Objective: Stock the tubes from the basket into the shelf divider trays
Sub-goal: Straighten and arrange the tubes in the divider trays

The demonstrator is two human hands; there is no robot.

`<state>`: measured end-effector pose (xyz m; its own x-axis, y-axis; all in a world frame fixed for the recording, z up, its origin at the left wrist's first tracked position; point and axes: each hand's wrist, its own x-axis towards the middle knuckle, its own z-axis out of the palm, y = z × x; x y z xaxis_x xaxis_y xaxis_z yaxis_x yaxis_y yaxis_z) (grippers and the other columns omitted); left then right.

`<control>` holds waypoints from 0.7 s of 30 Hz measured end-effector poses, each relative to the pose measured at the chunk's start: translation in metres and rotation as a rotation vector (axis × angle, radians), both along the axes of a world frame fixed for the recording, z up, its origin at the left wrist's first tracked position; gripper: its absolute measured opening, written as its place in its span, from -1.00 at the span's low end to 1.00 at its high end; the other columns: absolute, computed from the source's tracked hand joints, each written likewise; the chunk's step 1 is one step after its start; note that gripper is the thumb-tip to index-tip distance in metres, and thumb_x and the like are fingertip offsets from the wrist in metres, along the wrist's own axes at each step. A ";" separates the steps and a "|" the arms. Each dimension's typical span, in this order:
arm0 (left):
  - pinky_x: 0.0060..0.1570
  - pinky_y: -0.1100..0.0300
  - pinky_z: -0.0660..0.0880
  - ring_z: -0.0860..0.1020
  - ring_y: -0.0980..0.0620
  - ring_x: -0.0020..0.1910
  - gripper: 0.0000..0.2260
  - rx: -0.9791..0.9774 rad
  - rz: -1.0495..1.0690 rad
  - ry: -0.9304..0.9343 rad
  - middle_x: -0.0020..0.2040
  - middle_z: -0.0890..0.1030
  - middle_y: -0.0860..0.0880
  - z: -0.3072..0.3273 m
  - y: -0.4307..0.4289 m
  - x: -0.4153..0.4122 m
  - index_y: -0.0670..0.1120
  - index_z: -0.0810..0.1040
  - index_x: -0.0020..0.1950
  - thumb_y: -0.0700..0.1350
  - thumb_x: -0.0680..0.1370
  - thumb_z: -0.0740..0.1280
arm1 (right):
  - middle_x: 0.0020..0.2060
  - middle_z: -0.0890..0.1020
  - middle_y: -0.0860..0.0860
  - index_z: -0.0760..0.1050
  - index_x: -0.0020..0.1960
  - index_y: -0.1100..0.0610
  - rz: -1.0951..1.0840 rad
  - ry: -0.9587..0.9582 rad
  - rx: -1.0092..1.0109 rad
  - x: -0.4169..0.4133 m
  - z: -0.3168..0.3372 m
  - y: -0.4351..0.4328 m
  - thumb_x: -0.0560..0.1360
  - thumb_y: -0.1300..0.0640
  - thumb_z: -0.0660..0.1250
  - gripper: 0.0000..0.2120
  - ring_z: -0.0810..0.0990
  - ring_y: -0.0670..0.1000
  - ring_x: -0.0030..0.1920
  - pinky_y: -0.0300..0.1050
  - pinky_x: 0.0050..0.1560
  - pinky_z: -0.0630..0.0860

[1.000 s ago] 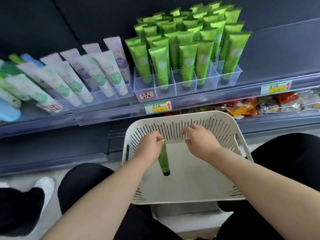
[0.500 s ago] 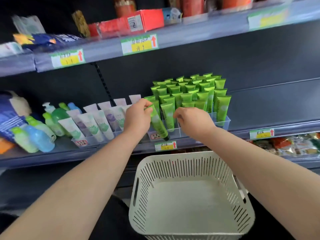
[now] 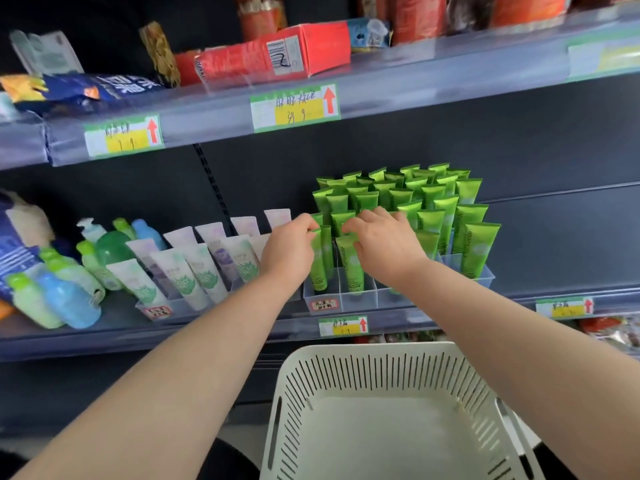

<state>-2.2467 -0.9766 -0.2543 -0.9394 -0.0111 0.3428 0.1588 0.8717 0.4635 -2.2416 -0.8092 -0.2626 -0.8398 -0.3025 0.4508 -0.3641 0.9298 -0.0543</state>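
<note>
Shelving (image 3: 207, 329) fills the frame edge to edge on my feed, dark-backed, with two tiers in view. At lower centre sits the white slotted basket (image 3: 381, 358). No tube shows on the part of its floor I can see, so I judge the stocking to be near its end. Right of centre, the block of green tubes (image 3: 433, 202) stands cap-down in the clear divider tray (image 3: 486, 278), row behind row.

Both hands meet at the tray's front left corner. The left hand (image 3: 289, 252) has thumb and fingers clamped on the crimped top of one green tube (image 3: 317, 261). That tube stands upright in the leftmost front compartment, cap low in the slot; whether it is fully seated I cannot tell. The right hand (image 3: 384, 244) lies over the neighbouring tubes, fingers spread and bent across their tops, and I cannot tell whether they pinch one.

The tube looks light, soft-walled and glossy — likely to dent or slip if squeezed mid-body. The stiff, flat crimp is the place to hold it, steering the cap end down between the dividers.

As for writing, the price tags on the shelf lips carry green and yellow bands, a red up-arrow and handwriting. The price tag at upper centre (image 3: 294, 107) seems to read "39 9". A red carton (image 3: 325, 46) above it bears a barcode and a hand-drawn "2". The tray's red-bordered sticker (image 3: 322, 304) and the tubes' vertical print are too small to read.
</note>
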 end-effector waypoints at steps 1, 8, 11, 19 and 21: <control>-0.12 0.04 0.52 0.55 -0.07 -0.08 -0.85 0.012 0.003 -0.011 0.00 0.62 -0.04 -0.003 -0.001 -0.002 -0.02 0.57 0.13 -0.14 0.64 0.22 | 0.17 0.53 -0.02 0.41 0.32 -0.02 0.013 -0.019 0.007 -0.002 -0.002 0.000 0.50 0.25 0.25 -0.59 0.42 0.08 0.22 0.04 0.11 0.33; -0.06 0.13 0.48 0.55 -0.02 0.02 -0.82 0.006 -0.017 -0.035 0.08 0.64 -0.01 -0.012 0.000 -0.006 -0.01 0.59 0.16 -0.13 0.63 0.24 | 0.23 0.50 -0.01 0.42 0.33 0.01 0.035 0.016 -0.040 -0.004 0.000 0.008 0.50 0.26 0.26 -0.58 0.43 0.09 0.23 0.05 0.10 0.35; -0.02 0.08 0.52 0.57 -0.01 0.05 -0.84 -0.006 -0.042 0.016 0.07 0.64 0.02 -0.006 0.006 -0.002 -0.01 0.59 0.15 -0.10 0.61 0.28 | 0.26 0.50 0.01 0.44 0.32 0.03 0.023 0.025 -0.050 0.003 0.001 0.021 0.50 0.26 0.27 -0.60 0.42 0.10 0.24 0.07 0.11 0.35; -0.01 0.10 0.45 0.50 0.01 0.14 -0.85 -0.006 -0.094 0.130 0.11 0.61 0.06 0.019 0.052 0.014 0.04 0.60 0.12 -0.08 0.61 0.27 | 0.27 0.48 0.02 0.47 0.29 0.03 -0.082 0.031 -0.048 0.024 0.009 0.073 0.49 0.25 0.27 -0.61 0.42 0.13 0.25 0.09 0.11 0.36; -0.01 0.11 0.43 0.50 0.01 0.15 -0.85 -0.010 -0.111 0.125 0.12 0.61 0.06 0.027 0.067 0.016 0.05 0.60 0.12 -0.06 0.61 0.26 | 0.27 0.48 0.01 0.46 0.30 0.03 -0.124 0.036 -0.048 0.029 0.012 0.090 0.49 0.23 0.27 -0.61 0.41 0.13 0.26 0.09 0.13 0.35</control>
<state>-2.2307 -0.9099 -0.2273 -0.8846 0.0946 0.4567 0.3104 0.8502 0.4251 -2.2123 -0.7194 -0.2501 -0.8527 -0.1747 0.4924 -0.2489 0.9645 -0.0888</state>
